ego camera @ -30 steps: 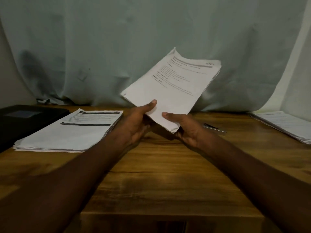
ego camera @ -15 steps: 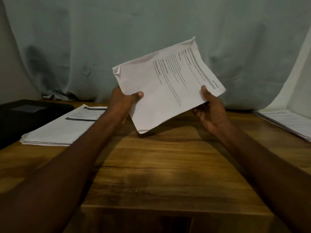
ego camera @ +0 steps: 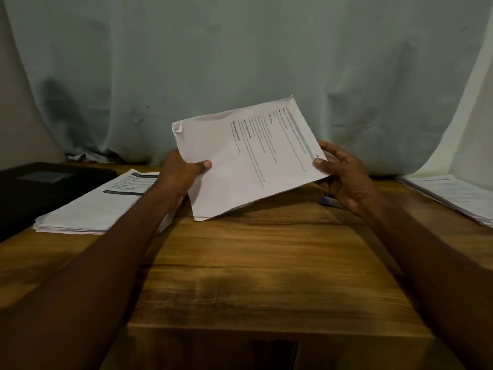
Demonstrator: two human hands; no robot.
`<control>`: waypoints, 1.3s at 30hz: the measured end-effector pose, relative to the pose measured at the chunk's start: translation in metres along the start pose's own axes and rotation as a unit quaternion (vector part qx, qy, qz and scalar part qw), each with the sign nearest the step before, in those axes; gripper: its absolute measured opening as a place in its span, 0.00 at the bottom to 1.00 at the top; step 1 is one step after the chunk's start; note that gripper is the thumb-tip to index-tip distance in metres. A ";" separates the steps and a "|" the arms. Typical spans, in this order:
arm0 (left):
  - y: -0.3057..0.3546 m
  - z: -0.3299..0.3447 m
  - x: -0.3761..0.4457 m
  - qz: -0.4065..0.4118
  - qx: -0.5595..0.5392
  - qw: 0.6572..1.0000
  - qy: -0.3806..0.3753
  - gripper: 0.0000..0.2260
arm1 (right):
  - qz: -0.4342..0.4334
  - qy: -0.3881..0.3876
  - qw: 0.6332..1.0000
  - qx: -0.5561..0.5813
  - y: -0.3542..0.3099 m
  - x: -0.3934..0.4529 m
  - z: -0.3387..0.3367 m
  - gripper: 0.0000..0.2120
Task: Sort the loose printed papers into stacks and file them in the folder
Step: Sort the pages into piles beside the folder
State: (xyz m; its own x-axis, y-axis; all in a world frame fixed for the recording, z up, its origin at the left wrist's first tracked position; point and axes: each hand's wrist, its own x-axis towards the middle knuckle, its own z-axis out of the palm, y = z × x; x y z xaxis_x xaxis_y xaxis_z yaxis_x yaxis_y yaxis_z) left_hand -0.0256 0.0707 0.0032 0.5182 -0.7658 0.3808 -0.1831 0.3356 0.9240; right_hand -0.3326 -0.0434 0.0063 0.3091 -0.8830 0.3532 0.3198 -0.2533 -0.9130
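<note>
A small bundle of printed papers (ego camera: 240, 161) hangs tilted above the middle of the wooden table (ego camera: 253, 263), its text running sideways. My left hand (ego camera: 181, 174) grips its left edge, thumb on top. My right hand (ego camera: 344, 174) pinches its right edge. The bundle's lower corner nearly reaches the tabletop. A stack of printed papers (ego camera: 98, 206) lies on the table at the left, partly behind my left forearm. Another stack (ego camera: 450, 196) lies at the right edge. The black folder (ego camera: 40, 188) sits shut at the far left.
A pen (ego camera: 326, 201) lies on the table under my right hand, mostly hidden. A pale curtain (ego camera: 240, 62) hangs right behind the table. The table's front edge runs close below my forearms.
The bundle has turned from upright to sideways and come down toward the table. My right hand moved from its bottom corner to its right edge, my left hand to its left edge.
</note>
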 end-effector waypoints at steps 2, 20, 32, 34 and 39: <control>-0.001 0.000 0.000 -0.005 0.003 1.000 0.010 0.21 | 0.008 -0.012 1.000 0.022 0.000 -0.001 -0.001 0.23; 0.003 -0.002 0.000 -0.014 0.039 0.999 0.026 0.23 | 0.037 -0.008 0.999 0.026 0.007 0.003 -0.010 0.17; 0.014 0.007 -0.002 0.024 0.080 0.996 -0.035 0.17 | 0.064 -0.024 0.998 0.009 0.000 -0.014 0.009 0.25; 0.014 0.008 -0.002 0.027 0.085 0.996 -0.016 0.19 | 0.078 -0.044 0.995 0.036 0.001 -0.016 0.011 0.25; 0.011 0.020 -0.008 0.057 0.101 0.993 0.019 0.21 | -0.016 0.030 0.991 -0.129 0.001 -0.019 0.030 0.18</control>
State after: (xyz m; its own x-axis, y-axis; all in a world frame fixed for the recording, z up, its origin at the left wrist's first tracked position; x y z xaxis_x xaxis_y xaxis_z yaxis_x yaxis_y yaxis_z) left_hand -0.0481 0.0695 0.0116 0.5153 -0.7068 0.4847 -0.4034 0.2990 0.8648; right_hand -0.3116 -0.0153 0.0046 0.2470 -0.8927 0.3769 0.0872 -0.3669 -0.9262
